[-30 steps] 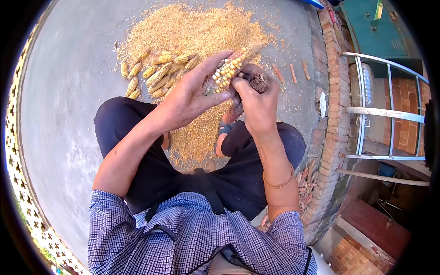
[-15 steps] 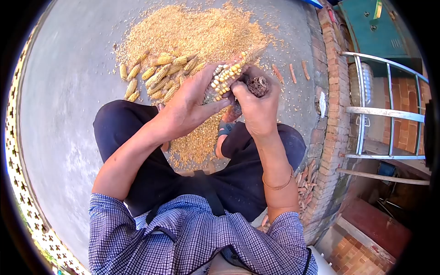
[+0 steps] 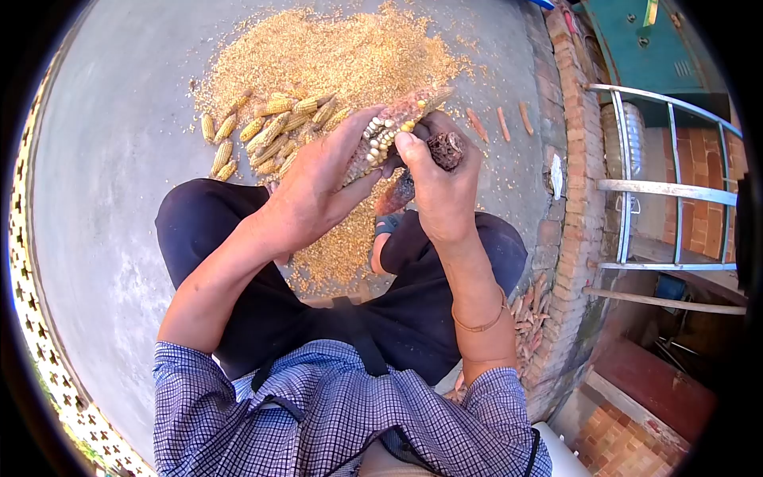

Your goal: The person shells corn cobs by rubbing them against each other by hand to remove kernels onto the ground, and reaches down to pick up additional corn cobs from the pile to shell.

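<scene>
Corn ear (image 3: pixel 380 148) in cupped left hand (image 3: pixel 312 181), right hand (image 3: pixel 442 184) curled

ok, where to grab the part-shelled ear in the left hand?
Probably the ear's tapering tip, pinched across its width from the picture's upper right: it juts clear past the fingers, while the left hand wraps the lower end and the right hand crowds the middle.

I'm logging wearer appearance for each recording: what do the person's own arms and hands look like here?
The left hand and right hand wear no gloves. The left sleeve and right sleeve are blue-and-white checked cloth, ending around the elbows. A thin reddish-brown band circles the right forearm; the left forearm has none. No cables show on either.
</scene>
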Demonstrator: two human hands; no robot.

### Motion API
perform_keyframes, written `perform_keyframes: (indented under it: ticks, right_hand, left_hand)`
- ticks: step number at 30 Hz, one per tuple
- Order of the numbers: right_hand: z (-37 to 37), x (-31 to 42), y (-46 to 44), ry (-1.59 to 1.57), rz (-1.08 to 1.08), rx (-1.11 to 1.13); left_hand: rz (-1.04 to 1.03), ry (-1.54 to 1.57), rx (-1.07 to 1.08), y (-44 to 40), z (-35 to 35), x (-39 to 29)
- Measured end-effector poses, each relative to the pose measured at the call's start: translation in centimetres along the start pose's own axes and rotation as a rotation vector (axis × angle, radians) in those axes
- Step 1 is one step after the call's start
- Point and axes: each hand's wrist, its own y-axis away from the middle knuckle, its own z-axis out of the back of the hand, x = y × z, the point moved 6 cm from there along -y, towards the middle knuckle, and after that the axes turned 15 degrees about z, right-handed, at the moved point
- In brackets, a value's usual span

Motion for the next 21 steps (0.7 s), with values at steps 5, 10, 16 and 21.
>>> perform_keyframes:
  ticks: [5,10,16,21]
  right_hand:
    - [0.5,-0.8,0.2,-0.011,-0.123,-0.049]
    - [-0.2,-0.1,-0.4,-0.146,-0.063,-0.031]
    - [0.4,-0.4,-0.3,-0.047,-0.088,-0.041]
    - [0.4,-0.8,-0.2,-0.109,-0.063,-0.018]
  left_hand:
    - [-0.100,0.098,-0.031,0.0,-0.5,0.2]
    - [-0.041,-0.053,-0.096,-0.3,-0.1,0.2]
    - [0.001,-0.090,-0.046,-0.1,-0.1,0.5]
    - [-0.037,0.247,0.009,0.1,-0.3,0.8]
